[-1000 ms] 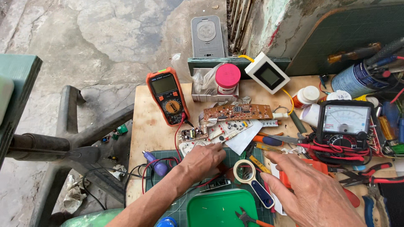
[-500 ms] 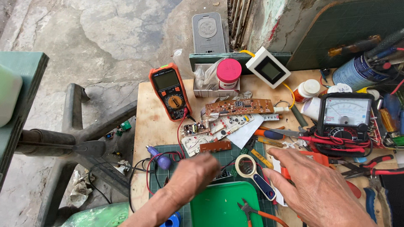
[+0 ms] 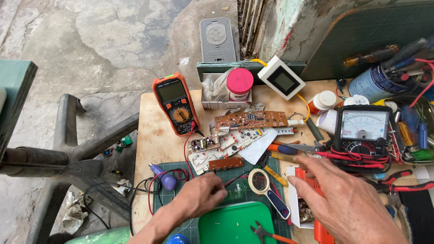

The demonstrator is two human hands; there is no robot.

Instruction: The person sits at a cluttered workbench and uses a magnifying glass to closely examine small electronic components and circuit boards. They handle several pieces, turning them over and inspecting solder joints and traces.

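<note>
Left hand point(image 3: 199, 196), lower centre, curled on the green cutting mat point(image 3: 235, 192) — held item hidden, cannot tell. Right hand point(image 3: 348, 203) open, empty, over the orange box point(image 3: 316, 190). Risk: snagging the red lead point(image 3: 187, 149) — orange multimeter point(image 3: 175, 103) may drag.

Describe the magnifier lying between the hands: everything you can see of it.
The magnifier is a small hand lens: a round clear glass in a cream rim, on a blue handle with a white band along it. It lies flat on the green mat, lens toward the boards, handle slanting down to the right and ending beside the white box. Neither hand holds it; the left hand rests just to its left and the right hand is spread to its right. A yellow-handled tool lies just above it.
</note>
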